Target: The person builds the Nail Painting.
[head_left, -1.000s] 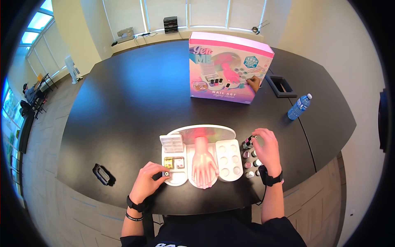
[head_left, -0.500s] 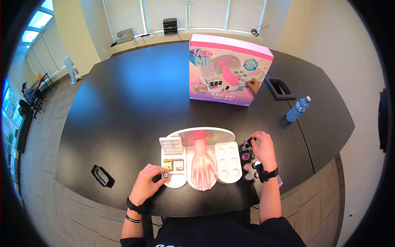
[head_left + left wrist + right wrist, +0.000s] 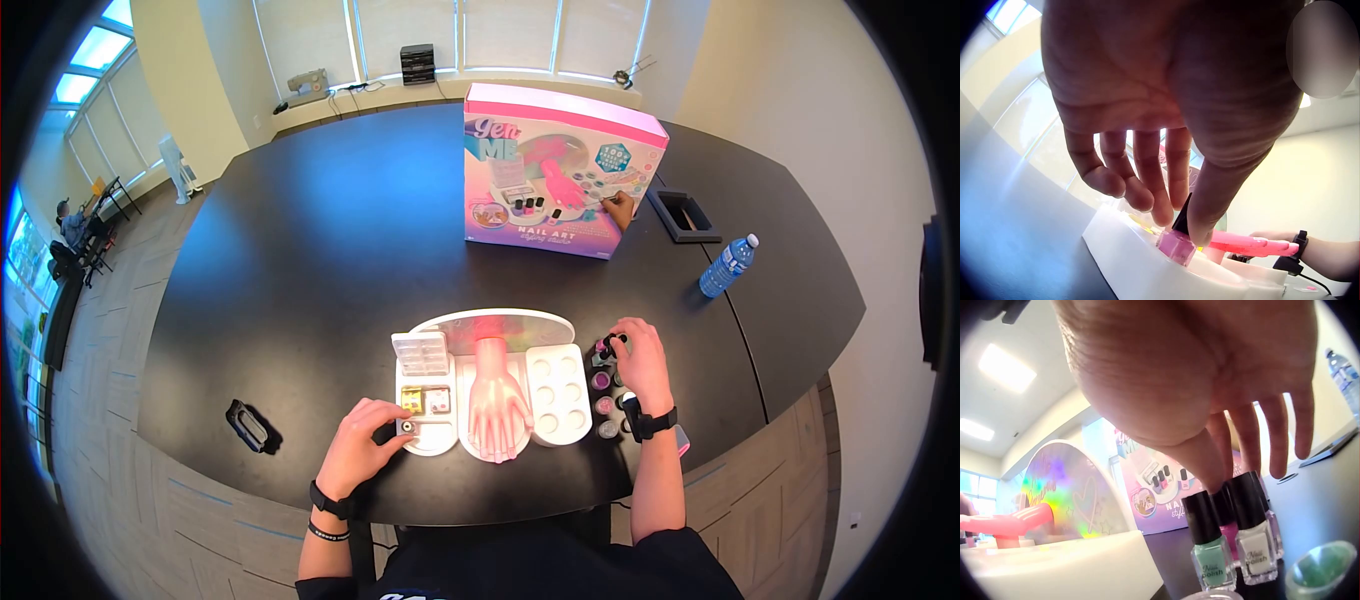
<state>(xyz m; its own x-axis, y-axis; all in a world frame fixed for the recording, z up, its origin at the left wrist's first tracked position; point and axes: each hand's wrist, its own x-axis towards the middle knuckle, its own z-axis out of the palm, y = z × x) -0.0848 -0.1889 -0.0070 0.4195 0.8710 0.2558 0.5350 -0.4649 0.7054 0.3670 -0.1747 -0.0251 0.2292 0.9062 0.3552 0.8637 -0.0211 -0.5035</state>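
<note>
At the left end of the white tray (image 3: pixel 572 432), the left hand (image 3: pixel 360 446) pinches the black cap of a pink polish bottle (image 3: pixel 1176 247) between thumb and fingers. The pink model hand (image 3: pixel 494 405) lies palm down in the tray's middle. Right of the tray, the right hand (image 3: pixel 643 366) has its thumb and a finger at a black cap among several upright polish bottles. A mint bottle (image 3: pixel 1211 562) and a white bottle (image 3: pixel 1256 553) stand in front of those fingertips in the right wrist view; a magenta bottle (image 3: pixel 1230 535) is partly hidden behind them.
Small pots of glitter (image 3: pixel 601 381) sit beside the right wrist. A pink box (image 3: pixel 560 170) stands at the back, with a water bottle (image 3: pixel 728 266) to its right. A black object (image 3: pixel 247 427) lies far left. A person sits in the distance at left.
The right hand has lowered slightly and drawn closer around the bottle caps than a second ago. The left hand keeps its pinch on the bottle at the tray's left part.
</note>
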